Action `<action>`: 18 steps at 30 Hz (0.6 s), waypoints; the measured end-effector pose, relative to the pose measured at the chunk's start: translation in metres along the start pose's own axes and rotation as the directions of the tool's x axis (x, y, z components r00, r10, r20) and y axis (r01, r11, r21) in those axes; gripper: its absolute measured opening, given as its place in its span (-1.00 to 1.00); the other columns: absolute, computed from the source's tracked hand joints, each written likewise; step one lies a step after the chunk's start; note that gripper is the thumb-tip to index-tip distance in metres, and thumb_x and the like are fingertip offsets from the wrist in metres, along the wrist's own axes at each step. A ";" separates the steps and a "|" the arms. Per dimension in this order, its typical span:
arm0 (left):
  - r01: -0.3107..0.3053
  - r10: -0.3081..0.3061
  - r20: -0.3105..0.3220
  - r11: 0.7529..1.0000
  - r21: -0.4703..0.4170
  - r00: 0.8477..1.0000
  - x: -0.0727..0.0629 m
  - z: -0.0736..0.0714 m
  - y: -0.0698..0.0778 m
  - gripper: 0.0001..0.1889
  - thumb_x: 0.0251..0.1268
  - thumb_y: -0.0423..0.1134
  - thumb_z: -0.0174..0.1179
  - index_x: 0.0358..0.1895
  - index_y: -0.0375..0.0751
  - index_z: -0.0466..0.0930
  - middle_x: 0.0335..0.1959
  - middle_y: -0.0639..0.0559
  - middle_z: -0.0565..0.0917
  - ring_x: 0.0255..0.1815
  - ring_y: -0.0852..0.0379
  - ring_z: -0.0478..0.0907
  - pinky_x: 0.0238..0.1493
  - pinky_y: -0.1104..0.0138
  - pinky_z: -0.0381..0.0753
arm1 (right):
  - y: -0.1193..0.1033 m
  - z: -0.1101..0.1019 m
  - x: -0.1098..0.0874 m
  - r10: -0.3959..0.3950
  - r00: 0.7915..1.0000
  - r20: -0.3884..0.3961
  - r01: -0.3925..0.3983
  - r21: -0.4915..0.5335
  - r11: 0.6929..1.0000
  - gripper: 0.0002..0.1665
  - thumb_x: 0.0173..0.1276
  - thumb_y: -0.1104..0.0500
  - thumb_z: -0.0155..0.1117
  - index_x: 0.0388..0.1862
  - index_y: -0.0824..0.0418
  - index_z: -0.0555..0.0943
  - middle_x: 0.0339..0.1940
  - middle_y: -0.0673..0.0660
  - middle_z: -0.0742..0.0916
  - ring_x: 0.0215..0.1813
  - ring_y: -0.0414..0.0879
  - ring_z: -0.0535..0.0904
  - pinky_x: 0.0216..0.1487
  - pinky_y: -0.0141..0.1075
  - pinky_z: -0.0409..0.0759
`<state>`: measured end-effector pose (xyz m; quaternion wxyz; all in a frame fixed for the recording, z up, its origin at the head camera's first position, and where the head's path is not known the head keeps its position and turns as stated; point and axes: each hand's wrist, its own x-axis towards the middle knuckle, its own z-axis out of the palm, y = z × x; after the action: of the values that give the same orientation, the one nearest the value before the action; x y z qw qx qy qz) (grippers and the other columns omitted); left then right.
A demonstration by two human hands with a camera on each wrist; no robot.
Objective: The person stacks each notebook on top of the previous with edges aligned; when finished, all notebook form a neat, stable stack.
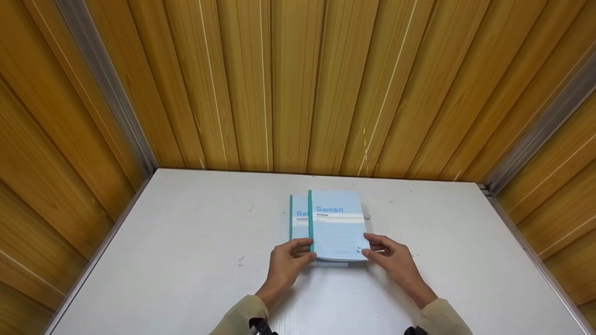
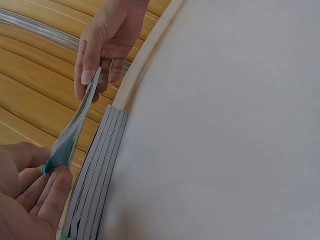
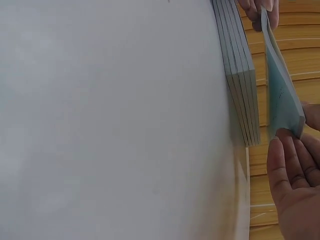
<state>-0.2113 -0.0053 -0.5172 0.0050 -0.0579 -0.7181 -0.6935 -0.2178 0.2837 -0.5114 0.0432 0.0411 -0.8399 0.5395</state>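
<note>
Both hands hold a light-blue notebook (image 1: 337, 232) with a green spine and "Gambit" on its cover. My left hand (image 1: 285, 265) pinches the spine side near the bottom, while my right hand (image 1: 396, 260) grips the opposite lower edge. Below it lies a neat stack of several similar notebooks (image 1: 299, 228), its left strip and bottom edge showing. Both wrist views reveal a gap between the held notebook (image 3: 282, 100) and the stack (image 3: 242, 85). The held notebook (image 2: 75, 127) looks slightly bent in the left wrist view.
The stack stands on a white table (image 1: 163, 251) with a few dark scuffs. Wood-patterned panels (image 1: 288, 88) rise behind the table and along its left and right sides, with grey metal strips at the corners.
</note>
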 end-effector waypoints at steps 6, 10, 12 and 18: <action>0.005 -0.004 -0.015 1.000 0.023 1.000 -0.002 -0.012 -0.002 -0.63 0.27 -0.47 0.48 0.14 -0.33 0.75 0.00 -0.12 0.81 -0.01 0.02 0.78 -0.01 0.35 0.76 | -0.003 0.013 0.003 -0.023 1.000 0.016 0.022 0.026 0.999 -0.51 0.38 0.25 0.55 0.28 0.25 0.72 0.15 0.12 0.77 0.04 -0.09 0.66 0.04 -0.41 0.67; 0.006 -0.005 -0.022 0.998 0.061 1.000 -0.004 -0.020 -0.002 -0.63 0.28 -0.46 0.47 0.15 -0.32 0.75 0.00 -0.11 0.81 -0.01 0.03 0.79 0.00 0.37 0.75 | -0.005 0.020 0.005 -0.026 0.999 0.036 0.025 0.040 0.999 -0.51 0.40 0.24 0.54 0.29 0.25 0.71 0.19 0.13 0.76 0.05 -0.08 0.65 0.03 -0.40 0.67; 0.004 -0.003 -0.020 0.998 0.064 1.000 -0.005 -0.025 -0.002 -0.64 0.29 -0.46 0.47 0.15 -0.34 0.74 0.00 -0.13 0.81 -0.01 0.02 0.79 0.02 0.36 0.74 | -0.007 0.022 0.006 -0.025 0.998 0.054 0.021 0.060 0.998 -0.50 0.41 0.23 0.53 0.30 0.25 0.70 0.20 0.15 0.75 0.07 -0.06 0.65 0.03 -0.38 0.68; -0.006 0.008 -0.033 0.998 0.066 0.999 -0.009 -0.033 -0.004 -0.65 0.29 -0.46 0.46 0.14 -0.34 0.75 -0.01 -0.14 0.81 0.00 0.00 0.79 0.03 0.36 0.74 | -0.011 0.029 0.007 -0.023 0.995 0.095 0.014 0.097 0.995 -0.50 0.41 0.23 0.53 0.30 0.27 0.70 0.20 0.18 0.74 0.08 0.00 0.64 0.03 -0.37 0.68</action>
<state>-0.2049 -0.0394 -0.5205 0.0213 -0.0485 -0.7400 -0.6705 -0.2238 0.2529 -0.5128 0.0057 0.0769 -0.8137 0.5761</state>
